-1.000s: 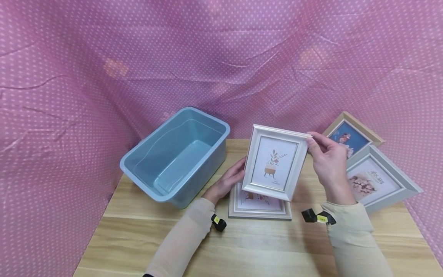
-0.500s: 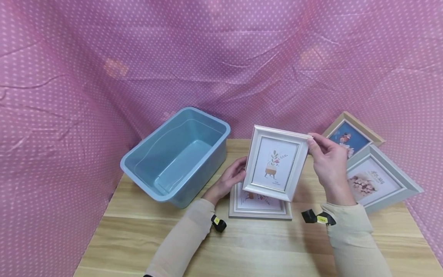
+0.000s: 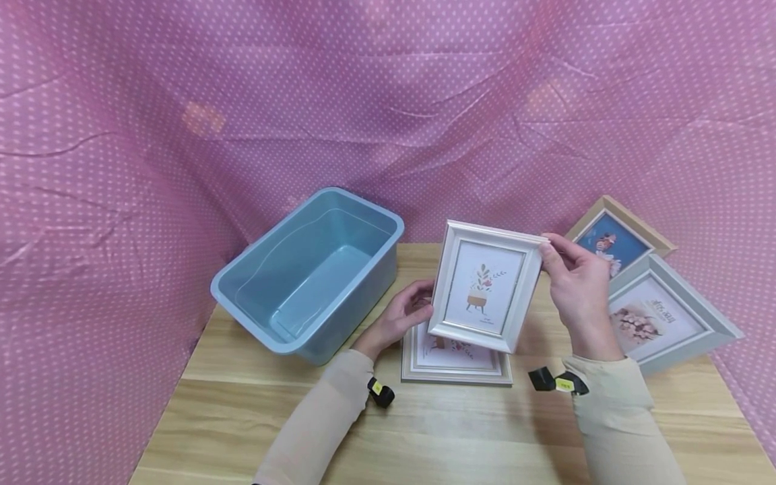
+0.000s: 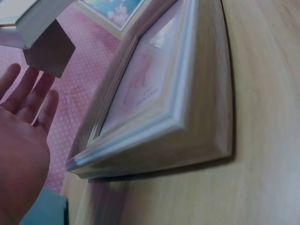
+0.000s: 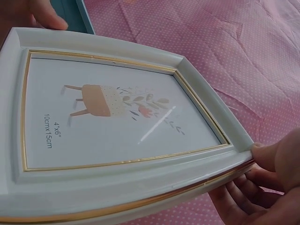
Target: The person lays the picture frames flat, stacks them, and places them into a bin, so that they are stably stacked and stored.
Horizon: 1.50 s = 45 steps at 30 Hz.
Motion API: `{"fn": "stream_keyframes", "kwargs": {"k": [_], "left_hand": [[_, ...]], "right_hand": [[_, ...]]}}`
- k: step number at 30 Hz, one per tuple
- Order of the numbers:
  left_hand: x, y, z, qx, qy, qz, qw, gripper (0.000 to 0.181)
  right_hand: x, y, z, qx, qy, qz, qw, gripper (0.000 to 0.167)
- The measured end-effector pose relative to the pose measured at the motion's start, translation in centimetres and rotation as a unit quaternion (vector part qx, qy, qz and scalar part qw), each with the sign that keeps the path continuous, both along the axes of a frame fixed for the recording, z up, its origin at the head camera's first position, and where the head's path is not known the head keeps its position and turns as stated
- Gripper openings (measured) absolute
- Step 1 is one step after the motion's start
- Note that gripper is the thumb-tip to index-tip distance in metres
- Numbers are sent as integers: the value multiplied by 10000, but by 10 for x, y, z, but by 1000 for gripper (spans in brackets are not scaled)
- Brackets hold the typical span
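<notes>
A white picture frame (image 3: 479,286) with a gold inner line and a potted-plant print is raised and tilted back. My right hand (image 3: 578,289) pinches its upper right corner, thumb in front and fingers behind. At its left side is my left hand (image 3: 397,320), with fingers loosely extended behind the frame. In the left wrist view the fingertips of this left hand (image 4: 23,126) are at a brown stand leg (image 4: 49,51) on the frame's back; contact is hard to tell. Beneath lies a second, wood-toned picture frame (image 3: 455,374), partly hidden by the white one.
An empty blue-grey plastic bin (image 3: 309,269) stands on the left of the wooden table (image 3: 448,431). At the right, a grey frame (image 3: 661,316) with a flower print overlaps a tan frame (image 3: 636,222) with a blue picture. Pink dotted cloth (image 3: 388,114) surrounds the table.
The white picture frame has shifted very slightly right and down in the right hand. My left hand has drifted a little down along its left side.
</notes>
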<state>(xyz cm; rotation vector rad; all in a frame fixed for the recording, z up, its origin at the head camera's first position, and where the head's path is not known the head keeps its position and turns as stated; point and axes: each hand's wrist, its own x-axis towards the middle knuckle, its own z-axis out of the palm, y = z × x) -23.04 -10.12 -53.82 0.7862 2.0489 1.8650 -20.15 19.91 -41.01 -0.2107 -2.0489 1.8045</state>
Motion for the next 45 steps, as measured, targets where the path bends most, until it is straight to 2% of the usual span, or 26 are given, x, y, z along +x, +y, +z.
{"fn": "stream_keyframes", "kwargs": {"k": [7, 11, 18, 21, 30, 37, 42, 45], "left_hand": [[1, -6, 1, -432, 51, -144, 9989, 62], [2, -9, 0, -490, 183, -273, 9983, 58], [5, -13, 1, -690, 217, -389, 9966, 70], [6, -15, 2, -827, 194, -387, 9956, 69], [8, -17, 4, -1115, 140, -273, 9933, 49], [12, -17, 5, -973, 79, -188, 9950, 40], [15, -19, 3, -883, 62, 1, 9961, 38], [16, -20, 1, -832, 42, 110, 9965, 40]], "right_hand": [[-1, 2, -1, 26, -25, -25, 10000, 33], [0, 3, -1, 131, -60, -106, 9998, 34], [1, 3, 0, 216, -179, -203, 9994, 34], [0, 3, 0, 205, -204, -200, 9994, 34], [0, 4, -3, 298, -213, -177, 9992, 33], [0, 5, -5, 293, -185, -126, 9993, 33], [1, 7, -6, 304, -325, -94, 9990, 34], [0, 8, -8, 203, -246, -53, 9995, 32]]}}
